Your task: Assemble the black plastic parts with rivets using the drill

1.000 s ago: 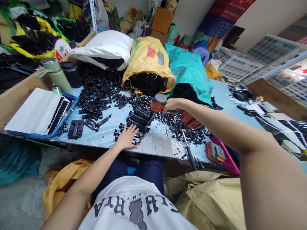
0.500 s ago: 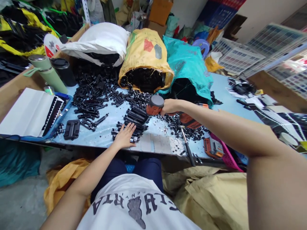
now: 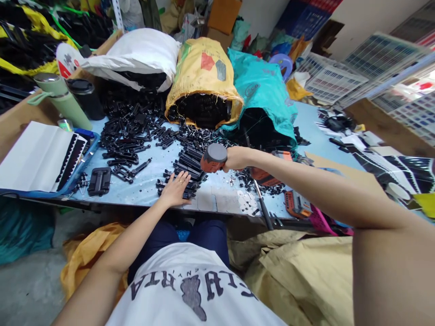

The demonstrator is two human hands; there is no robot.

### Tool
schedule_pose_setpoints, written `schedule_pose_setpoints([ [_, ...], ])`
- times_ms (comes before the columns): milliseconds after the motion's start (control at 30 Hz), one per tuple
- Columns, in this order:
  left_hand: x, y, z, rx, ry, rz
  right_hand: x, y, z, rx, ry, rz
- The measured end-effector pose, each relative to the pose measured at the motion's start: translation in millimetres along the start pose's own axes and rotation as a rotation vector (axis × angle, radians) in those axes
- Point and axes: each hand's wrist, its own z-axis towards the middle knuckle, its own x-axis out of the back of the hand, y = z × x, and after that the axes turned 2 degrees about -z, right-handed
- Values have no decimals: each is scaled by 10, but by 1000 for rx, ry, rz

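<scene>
Along the far side of the light-blue tabletop (image 3: 141, 194), a white fabric sack (image 3: 142, 50), a yellow woven sack (image 3: 204, 68) and a teal plastic sack (image 3: 261, 86) are lined up, mouths turned toward the near edge. Loose black plastic parts (image 3: 129, 122) are heaped before the white sack. A black-handled tool with a silver metal shaft (image 3: 265, 213) is laid at the front, near an orange-and-grey battery pack (image 3: 297, 203). Slim black rods (image 3: 190, 163) are set in a row mid-front. The left hand (image 3: 176, 188) is laid palm down on the row's near end, its fingers slightly apart. The right arm is extended from the right; by the right hand (image 3: 238, 158), fingers wrapped round it, an orange-and-grey power tool (image 3: 212, 158) is held just beside the rods, partly hidden by the forearm.
</scene>
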Motion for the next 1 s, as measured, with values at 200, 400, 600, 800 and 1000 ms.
schedule_pose_setpoints([
  [200, -22, -10, -2, -17, 17, 3, -68, -113, 11, -77, -66, -78],
  [400, -11, 4, -26, -24, 79, 15, -48, -383, -196, -71, 41, -231],
  [600, 10, 11, -34, -46, 101, 4, -114, -479, -91, 1, -36, -171],
  [800, 4, 5, -37, -35, 90, -12, -128, -590, -242, -35, 11, -223],
  [1000, 52, 12, -26, -30, -24, -41, -97, -805, -382, 32, 21, -242],
])
